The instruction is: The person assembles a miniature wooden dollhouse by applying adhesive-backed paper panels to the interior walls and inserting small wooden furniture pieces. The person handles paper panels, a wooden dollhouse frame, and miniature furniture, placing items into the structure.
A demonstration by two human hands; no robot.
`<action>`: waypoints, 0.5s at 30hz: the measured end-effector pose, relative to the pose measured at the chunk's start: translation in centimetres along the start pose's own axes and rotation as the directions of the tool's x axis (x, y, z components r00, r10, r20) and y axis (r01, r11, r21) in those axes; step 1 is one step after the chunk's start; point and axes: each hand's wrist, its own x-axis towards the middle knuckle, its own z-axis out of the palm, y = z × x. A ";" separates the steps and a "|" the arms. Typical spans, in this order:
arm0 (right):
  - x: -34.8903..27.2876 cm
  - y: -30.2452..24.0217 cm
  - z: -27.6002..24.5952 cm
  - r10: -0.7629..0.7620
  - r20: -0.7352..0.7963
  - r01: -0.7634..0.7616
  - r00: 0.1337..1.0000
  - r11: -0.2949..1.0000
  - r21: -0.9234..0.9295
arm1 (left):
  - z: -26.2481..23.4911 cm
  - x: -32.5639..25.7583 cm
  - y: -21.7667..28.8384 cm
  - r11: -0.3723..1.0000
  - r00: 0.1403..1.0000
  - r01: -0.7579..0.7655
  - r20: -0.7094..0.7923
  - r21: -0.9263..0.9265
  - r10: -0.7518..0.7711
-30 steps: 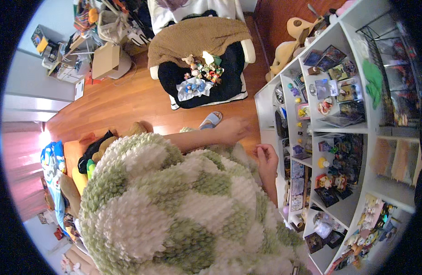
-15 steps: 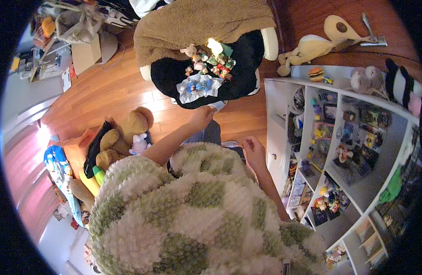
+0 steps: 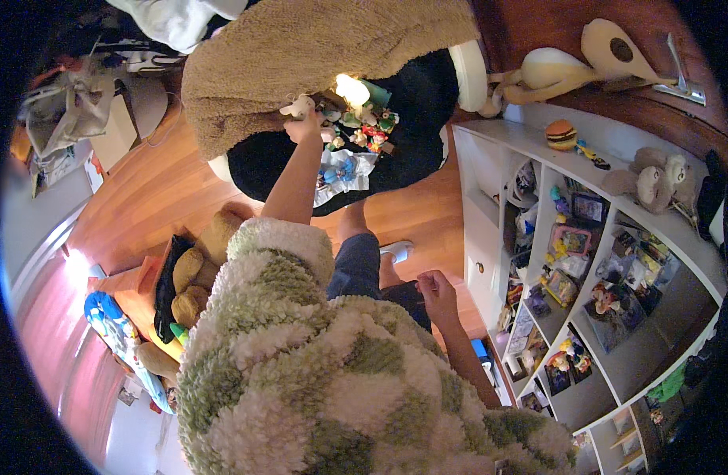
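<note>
The left hand (image 3: 302, 127) is stretched out over the black chair cushion (image 3: 411, 119), its fingers curled round a small pale plush figure (image 3: 297, 106) that pokes out above the knuckles; the grip looks closed on it, though the fingertips themselves are hidden behind the toy. The figure sits at the near-left edge of a heap of small toy figures (image 3: 356, 127) on that cushion, touching or almost touching the nearest ones. Just below the heap on the cushion lies a crumpled white and blue wrapper or bag (image 3: 344, 170). A shaggy tan blanket (image 3: 301, 55) is draped over the cushion's far and left side, its edge right beside the left hand.

The right hand (image 3: 437, 291) hangs low, well apart from the cushion and close to the person's knee; its fingers are bent inward in a loose fist, and whether anything small is pinched in them cannot be told. Both forearms come out of a fluffy green and white checked sleeve (image 3: 316, 372).

To the right of the cushion stands a white shelf unit (image 3: 491, 214) whose compartments are packed with toys and boxes; a toy burger (image 3: 562, 134) and a grey plush animal (image 3: 657, 178) rest on its top. Left of the cushion and nearer the person, brown teddy bears (image 3: 194, 277) lie on the wooden floor (image 3: 166, 190) beside a flat orange thing
</note>
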 end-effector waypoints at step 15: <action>4.1 3.5 1.7 -0.026 -0.015 0.027 1.000 0.999 0.030 | -0.8 -7.8 -5.9 0.700 0.675 -0.712 0.325 0.051 0.663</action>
